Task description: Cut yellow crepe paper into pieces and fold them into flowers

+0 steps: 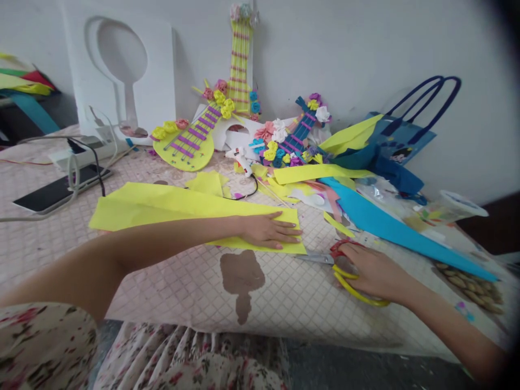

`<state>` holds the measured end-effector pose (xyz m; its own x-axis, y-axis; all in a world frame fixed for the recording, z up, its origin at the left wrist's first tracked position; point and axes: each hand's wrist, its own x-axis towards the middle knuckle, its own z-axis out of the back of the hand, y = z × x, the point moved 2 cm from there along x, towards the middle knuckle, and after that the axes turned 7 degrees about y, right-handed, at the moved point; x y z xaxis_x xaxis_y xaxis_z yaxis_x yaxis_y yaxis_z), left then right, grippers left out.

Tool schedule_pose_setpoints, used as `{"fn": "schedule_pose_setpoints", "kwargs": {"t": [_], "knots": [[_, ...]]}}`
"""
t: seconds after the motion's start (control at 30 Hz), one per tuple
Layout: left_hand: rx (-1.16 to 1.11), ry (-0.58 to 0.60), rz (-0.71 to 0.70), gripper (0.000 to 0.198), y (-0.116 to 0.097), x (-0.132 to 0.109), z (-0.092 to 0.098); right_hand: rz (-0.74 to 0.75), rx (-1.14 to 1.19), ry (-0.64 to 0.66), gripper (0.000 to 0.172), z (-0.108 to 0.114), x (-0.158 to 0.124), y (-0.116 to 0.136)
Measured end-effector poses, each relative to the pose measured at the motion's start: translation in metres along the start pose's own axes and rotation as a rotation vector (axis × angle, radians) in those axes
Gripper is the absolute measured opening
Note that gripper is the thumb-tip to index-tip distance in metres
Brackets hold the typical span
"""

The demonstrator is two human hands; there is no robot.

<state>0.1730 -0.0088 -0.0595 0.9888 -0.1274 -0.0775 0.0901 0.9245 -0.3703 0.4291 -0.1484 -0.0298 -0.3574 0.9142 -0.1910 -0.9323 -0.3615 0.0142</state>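
A long piece of yellow paper (162, 203), which may be crepe or felt, lies across the quilted tablecloth. My left hand (270, 230) rests flat on its right end, fingers stretched toward the edge. In my right hand (374, 271) is a pair of scissors (325, 259) with red and yellow handles. Their metal blades point left and meet the lower right corner of the yellow sheet. Whether the blades are apart there, I cannot tell. A thin yellow strip (338, 223) lies just above the scissors.
Behind the sheet stand flower-trimmed paper instruments (187, 143) and a white glue gun (242, 161). A pointed blue sheet (390, 233) runs along the right, near a blue bag (406, 138). A tablet-like device (60, 189) with cables lies left. A brown stain (242, 273) marks the cloth.
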Motion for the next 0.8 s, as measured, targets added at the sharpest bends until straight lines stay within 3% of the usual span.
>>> {"fn": "schedule_pose_setpoints", "kwargs": {"t": [0.4,0.8], "knots": [[-0.002,-0.047,-0.036,0.051,0.0023,0.0006,-0.0015,-0.033,-0.076,0.108,0.034,-0.0014,-0.0029,-0.0014],[-0.046,-0.051,-0.026,0.05,0.0018,-0.0001,-0.0007,-0.047,-0.139,0.091,0.029,-0.0038,-0.0079,-0.008]]}}
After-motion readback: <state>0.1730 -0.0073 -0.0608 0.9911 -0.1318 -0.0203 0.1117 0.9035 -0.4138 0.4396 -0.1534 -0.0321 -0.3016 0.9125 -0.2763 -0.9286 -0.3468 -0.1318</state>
